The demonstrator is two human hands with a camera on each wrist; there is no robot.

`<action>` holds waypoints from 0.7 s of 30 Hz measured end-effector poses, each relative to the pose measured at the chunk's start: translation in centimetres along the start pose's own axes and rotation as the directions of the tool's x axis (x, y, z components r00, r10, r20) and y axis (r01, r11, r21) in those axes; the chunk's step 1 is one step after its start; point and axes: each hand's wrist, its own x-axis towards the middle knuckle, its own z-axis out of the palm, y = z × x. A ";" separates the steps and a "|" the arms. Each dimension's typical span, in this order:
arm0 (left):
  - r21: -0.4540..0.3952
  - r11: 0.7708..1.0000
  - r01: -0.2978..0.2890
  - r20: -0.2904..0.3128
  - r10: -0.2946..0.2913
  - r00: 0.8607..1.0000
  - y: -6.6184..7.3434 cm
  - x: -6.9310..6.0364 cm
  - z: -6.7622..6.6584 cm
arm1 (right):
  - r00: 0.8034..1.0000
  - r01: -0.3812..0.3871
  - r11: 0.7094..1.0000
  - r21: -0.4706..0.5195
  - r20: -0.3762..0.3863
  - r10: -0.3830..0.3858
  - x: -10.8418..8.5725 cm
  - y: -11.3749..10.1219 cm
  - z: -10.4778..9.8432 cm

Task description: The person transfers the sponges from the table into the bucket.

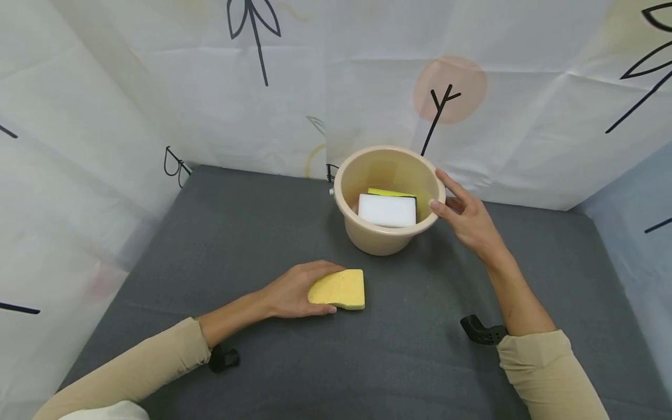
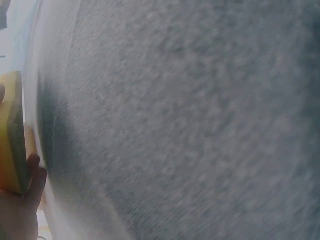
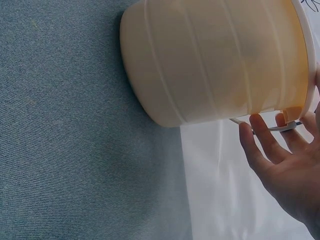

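Note:
In the head view my left hand [image 1: 295, 290] grips a yellow sponge [image 1: 340, 288] from its left side, thumb along the near edge. The left wrist view catches only part of that sponge [image 2: 11, 135] and the fingers at its left edge. A beige bucket [image 1: 379, 240] stands beyond the sponge, and my right hand [image 1: 475, 226] holds its rim at the right, thumb at the lip. The right wrist view shows the other fingers against the bucket's outside, by its thin handle [image 3: 282, 128]. Inside the bucket sit a white block-shaped sponge [image 1: 387, 210] and a bright yellow-green piece [image 1: 391, 192] behind it.
A dark grey cloth [image 1: 388, 361] covers the table. White printed fabric [image 1: 367, 105] hangs close behind the bucket and along the sides. Black wrist mounts [image 1: 482, 331] show near both sleeves.

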 end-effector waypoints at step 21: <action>0.069 0.987 -0.144 0.003 0.144 0.990 1.8 1.7 -3.1 | 1.000 0.002 1.000 0.004 0.008 -0.002 0.1 -0.1 0.0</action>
